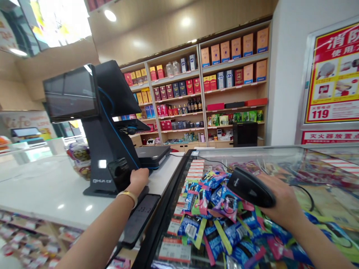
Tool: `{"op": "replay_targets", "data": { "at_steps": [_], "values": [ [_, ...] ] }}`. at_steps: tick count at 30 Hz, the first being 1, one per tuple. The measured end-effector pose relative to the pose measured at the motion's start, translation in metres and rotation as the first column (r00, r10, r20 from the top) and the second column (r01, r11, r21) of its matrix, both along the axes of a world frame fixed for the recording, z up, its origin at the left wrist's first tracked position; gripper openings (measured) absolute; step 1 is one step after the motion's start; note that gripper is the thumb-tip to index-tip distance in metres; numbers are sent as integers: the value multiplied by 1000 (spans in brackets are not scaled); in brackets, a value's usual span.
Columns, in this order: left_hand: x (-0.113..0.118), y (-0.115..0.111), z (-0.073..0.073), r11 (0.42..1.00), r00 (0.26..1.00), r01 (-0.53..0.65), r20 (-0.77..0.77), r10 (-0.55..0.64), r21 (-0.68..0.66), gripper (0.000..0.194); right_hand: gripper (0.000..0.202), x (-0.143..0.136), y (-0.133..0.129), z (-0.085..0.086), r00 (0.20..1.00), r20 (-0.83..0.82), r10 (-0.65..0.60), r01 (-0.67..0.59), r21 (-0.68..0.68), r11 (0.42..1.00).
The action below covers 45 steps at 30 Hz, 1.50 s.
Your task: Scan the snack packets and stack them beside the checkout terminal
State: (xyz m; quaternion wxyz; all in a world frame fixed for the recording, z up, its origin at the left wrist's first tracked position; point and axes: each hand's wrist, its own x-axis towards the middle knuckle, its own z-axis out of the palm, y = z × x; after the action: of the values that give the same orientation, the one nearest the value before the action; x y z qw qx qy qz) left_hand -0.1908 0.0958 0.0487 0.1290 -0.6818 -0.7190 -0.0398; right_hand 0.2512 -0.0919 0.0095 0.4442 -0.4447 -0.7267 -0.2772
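Note:
My right hand is wrapped round a black handheld scanner, held above a heap of blue wrapped packets with pink and green strips. The packets lie on a glass display case. On the left, my left hand is at the lower part of a black point-of-sale stand, its fingers curled and partly hidden. Below that hand lies a dark phone showing digits. A black flat box-shaped device sits just behind the hand.
White price labels lie along the left side of the case. A white counter carries the stand and a jar. Shelves of boxes and bottles stand behind. A thin cable runs to the scanner.

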Motion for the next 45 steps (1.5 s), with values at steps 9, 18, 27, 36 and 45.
{"op": "replay_targets", "data": {
  "at_steps": [9,18,27,36,45],
  "values": [
    [-5,-3,3,999,961,0,276,-12,42,25,21,0,4,-2,1000,14,10,-10,5,1000],
    [2,-14,17,977,507,-125,858,-88,174,12,24,-3,4,-1,1000,-10,24,-24,4,1000],
    [95,-53,25,999,-417,44,909,6,13,18,20,-10,-1,7,993,-59,101,-100,28,995],
    [152,-110,15,821,-710,569,469,525,-58,15,12,-23,-11,16,984,-52,168,-172,-88,981],
    [170,-116,7,856,-717,514,574,395,55,16,17,-26,-15,18,979,-71,190,-201,-215,956]
  ]
}}
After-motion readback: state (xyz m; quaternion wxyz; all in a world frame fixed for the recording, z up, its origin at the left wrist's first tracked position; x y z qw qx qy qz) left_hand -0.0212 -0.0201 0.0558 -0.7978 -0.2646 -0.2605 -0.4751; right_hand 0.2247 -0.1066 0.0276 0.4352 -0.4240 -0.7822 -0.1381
